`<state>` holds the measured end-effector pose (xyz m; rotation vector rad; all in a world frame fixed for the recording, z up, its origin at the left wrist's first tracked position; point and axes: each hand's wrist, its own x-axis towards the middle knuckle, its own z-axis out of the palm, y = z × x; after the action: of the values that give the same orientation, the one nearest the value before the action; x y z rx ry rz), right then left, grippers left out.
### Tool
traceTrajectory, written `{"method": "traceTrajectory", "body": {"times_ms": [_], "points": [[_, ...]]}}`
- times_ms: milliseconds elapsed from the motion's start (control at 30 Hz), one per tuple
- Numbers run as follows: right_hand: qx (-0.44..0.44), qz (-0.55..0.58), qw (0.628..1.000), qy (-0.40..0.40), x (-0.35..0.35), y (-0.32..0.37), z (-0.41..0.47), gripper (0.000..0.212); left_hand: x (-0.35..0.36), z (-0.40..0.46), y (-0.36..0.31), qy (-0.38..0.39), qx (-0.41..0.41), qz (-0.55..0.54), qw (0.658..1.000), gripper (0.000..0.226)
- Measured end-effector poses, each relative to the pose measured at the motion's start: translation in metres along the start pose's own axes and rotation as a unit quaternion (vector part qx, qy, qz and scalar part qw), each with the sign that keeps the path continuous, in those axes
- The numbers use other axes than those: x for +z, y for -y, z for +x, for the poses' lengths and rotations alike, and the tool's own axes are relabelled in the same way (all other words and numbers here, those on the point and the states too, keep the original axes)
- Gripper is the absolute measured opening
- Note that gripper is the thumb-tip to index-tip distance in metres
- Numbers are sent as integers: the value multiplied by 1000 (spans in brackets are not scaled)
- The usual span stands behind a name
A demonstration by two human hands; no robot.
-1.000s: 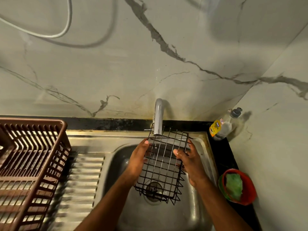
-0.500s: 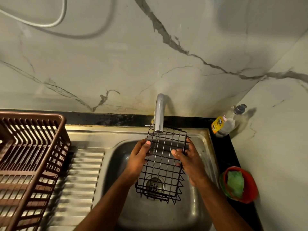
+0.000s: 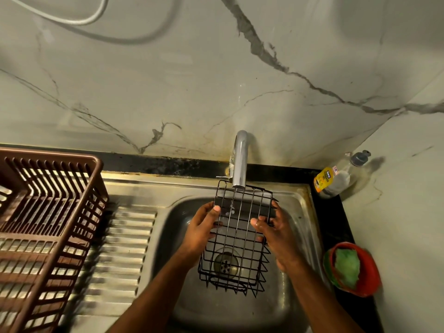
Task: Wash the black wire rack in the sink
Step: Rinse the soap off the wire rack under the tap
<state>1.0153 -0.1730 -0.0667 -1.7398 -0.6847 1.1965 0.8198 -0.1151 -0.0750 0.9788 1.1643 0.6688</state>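
Observation:
The black wire rack [image 3: 236, 239] is held tilted over the steel sink [image 3: 295, 227], its far end right under the spout of the chrome tap [image 3: 239, 162]. A thin stream of water falls from the spout onto the rack's upper wires. My left hand [image 3: 200, 227] grips the rack's left side, thumb on top of the wires. My right hand [image 3: 276, 233] grips the right side, thumb over the grid. The sink's drain [image 3: 226, 262] shows through the rack's lower half.
A brown plastic dish basket [image 3: 43, 227] stands on the ribbed draining board [image 3: 122, 255] at left. A dish-soap bottle [image 3: 335, 179] leans in the back right corner. A red bowl with a green scrubber [image 3: 348, 267] sits right of the sink. Marble walls close in behind and right.
Both hands have kept their grip on the rack under the tap, and the rack's tilt has shifted only slightly. The view has drifted a little downward.

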Motion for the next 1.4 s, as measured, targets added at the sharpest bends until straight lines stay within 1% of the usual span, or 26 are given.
{"method": "traceTrajectory", "body": {"times_ms": [500,600,733,800,900,1033,1100,1167,1233,1267,1300,1367,1400], "points": [[-16,-2,1000,4,-1,10,15,116,4,10,-14,-16,4,-14,1000,50],[-24,1,1000,10,-1,11,18,108,4,11,-15,-20,9,-18,1000,51],[-29,14,999,10,-2,10,25,90,5,14,-18,-18,16,-14,1000,53],[-27,19,999,10,-4,10,29,94,7,16,-21,-15,20,-9,1000,52],[-25,21,999,3,-5,13,30,108,10,19,-25,-10,25,-6,1000,48],[-32,14,999,-10,-10,13,36,109,14,24,-28,-6,25,-6,1000,32],[-37,14,999,-11,-10,14,38,110,14,25,-30,-2,26,-6,1000,33],[-42,7,999,-13,-7,18,38,109,13,25,-31,14,34,15,999,44],[-62,-27,997,-31,-3,24,35,106,13,24,-32,32,36,39,998,59],[-74,-65,994,-47,-1,28,33,104,13,24,-31,33,35,38,998,60],[-89,-113,987,-66,2,32,30,99,13,24,-30,28,35,28,999,56],[-122,-220,962,-106,11,40,24,92,14,21,-28,9,40,-4,999,51],[-145,-276,941,-132,17,45,21,90,15,21,-26,-1,44,-17,999,52]]}}
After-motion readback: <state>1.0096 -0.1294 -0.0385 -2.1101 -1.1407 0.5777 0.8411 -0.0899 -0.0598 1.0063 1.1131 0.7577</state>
